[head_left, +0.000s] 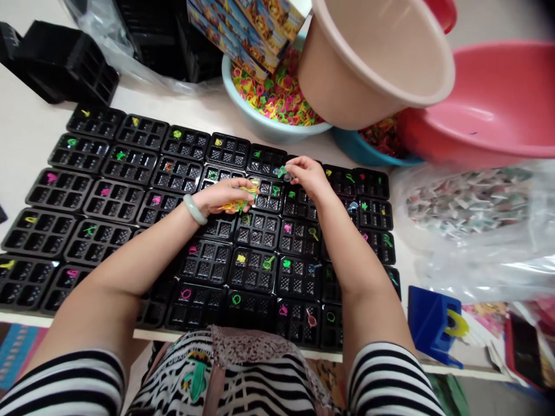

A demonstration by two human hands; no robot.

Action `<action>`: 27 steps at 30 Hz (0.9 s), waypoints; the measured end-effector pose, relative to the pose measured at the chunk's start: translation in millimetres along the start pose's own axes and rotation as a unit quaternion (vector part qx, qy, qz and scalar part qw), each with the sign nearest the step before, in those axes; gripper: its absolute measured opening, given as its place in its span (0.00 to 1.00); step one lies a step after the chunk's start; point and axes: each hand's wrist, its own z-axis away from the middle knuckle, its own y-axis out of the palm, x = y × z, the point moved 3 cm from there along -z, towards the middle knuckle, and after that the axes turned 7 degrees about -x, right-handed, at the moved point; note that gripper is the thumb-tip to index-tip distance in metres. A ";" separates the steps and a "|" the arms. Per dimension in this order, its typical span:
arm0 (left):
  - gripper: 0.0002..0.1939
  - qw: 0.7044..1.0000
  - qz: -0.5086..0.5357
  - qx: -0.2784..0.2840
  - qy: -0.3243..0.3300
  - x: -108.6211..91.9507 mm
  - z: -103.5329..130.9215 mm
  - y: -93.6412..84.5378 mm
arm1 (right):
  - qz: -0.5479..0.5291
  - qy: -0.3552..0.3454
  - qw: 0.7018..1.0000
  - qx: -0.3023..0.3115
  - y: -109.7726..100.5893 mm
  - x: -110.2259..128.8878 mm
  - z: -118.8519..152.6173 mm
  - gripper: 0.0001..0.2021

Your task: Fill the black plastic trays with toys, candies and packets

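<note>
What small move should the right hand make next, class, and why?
Probably lower the green piece into a tray compartment and release it: the right hand pinches it over the black trays, many compartments hold similar pieces, and the left hand holds a bunch.

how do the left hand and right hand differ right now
The left hand cups a loose bunch of small multicoloured pieces, while the right hand pinches a small green piece at its fingertips. The left hand has a pale bangle at its wrist; the right hand's wrist is bare. Both are over the black trays.
</note>
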 end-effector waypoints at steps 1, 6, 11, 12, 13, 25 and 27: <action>0.11 1.000 0.002 -0.005 0.006 -0.3 1.3 -2.3 | 0.015 -0.012 0.999 -0.039 -2.6 -2.8 -7.2 0.08; 0.11 0.999 0.010 -0.022 0.023 -0.7 7.8 -9.5 | 0.174 -0.103 0.965 -0.169 -0.5 -5.3 -48.4 0.05; 0.11 0.999 0.019 -0.042 0.021 -0.9 13.9 -14.6 | 0.251 -0.124 0.943 -0.177 14.3 -9.0 -68.9 0.08; 0.11 0.999 0.019 -0.045 0.021 -1.2 15.0 -15.5 | 0.256 -0.125 0.942 -0.180 13.7 -10.9 -70.1 0.08; 0.10 0.998 0.018 -0.047 0.022 -1.6 16.1 -16.4 | 0.258 -0.128 0.940 -0.185 11.6 -12.7 -70.5 0.08; 0.13 0.992 0.056 -0.101 0.046 -0.1 40.1 -49.1 | 0.061 -0.139 0.988 -0.014 68.5 14.7 -39.9 0.09; 0.14 0.991 0.062 -0.108 0.049 2.6 46.0 -56.4 | 0.094 -0.154 0.984 -0.019 96.9 23.6 -47.5 0.07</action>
